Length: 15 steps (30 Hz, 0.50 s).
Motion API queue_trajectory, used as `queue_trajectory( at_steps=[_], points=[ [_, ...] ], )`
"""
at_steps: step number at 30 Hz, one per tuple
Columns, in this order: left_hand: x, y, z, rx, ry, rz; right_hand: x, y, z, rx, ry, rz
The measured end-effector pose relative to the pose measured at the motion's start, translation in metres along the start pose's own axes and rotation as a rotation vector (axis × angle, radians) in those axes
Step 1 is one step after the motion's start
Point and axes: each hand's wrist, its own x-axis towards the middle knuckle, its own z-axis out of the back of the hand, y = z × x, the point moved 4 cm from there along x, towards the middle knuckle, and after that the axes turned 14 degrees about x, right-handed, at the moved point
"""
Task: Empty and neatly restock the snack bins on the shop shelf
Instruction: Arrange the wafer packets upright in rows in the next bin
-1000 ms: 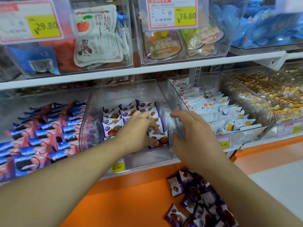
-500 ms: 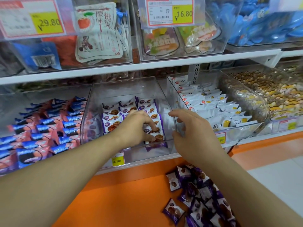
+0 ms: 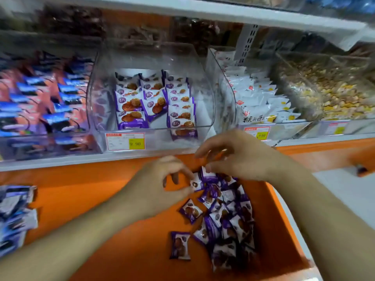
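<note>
The clear middle bin (image 3: 154,131) on the shelf holds purple-and-white snack packets (image 3: 152,102) laid in three neat rows. Below it, a loose pile of the same purple packets (image 3: 223,216) lies on the orange ledge (image 3: 101,203). Both hands are down at the top of that pile. My left hand (image 3: 158,187) pinches one small packet (image 3: 195,184) between thumb and fingertips. My right hand (image 3: 235,157) curls its fingers over another packet (image 3: 209,174) just beside it; motion blur hides the exact grip.
Left of the middle bin stands a bin of blue-and-red packets (image 3: 40,102); to the right are a bin of white packets (image 3: 255,98) and one of gold-wrapped sweets (image 3: 328,94). A heap of blue packets (image 3: 14,211) lies at the ledge's left end.
Both hands have left the middle bin and dropped to the pile on the orange ledge. The view has tilted downward, so the upper shelf is mostly out of sight.
</note>
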Motion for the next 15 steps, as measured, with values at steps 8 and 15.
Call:
queue_trajectory(
  at_steps=[8,15],
  points=[
    [0.006,0.101,-0.178,0.112,0.294,0.234,0.040,-0.169,-0.071,-0.303,0.009,-0.264],
    [0.029,0.122,-0.244,0.123,0.412,0.193,0.078,-0.266,-0.082,-0.610,-0.038,-0.228]
  ],
)
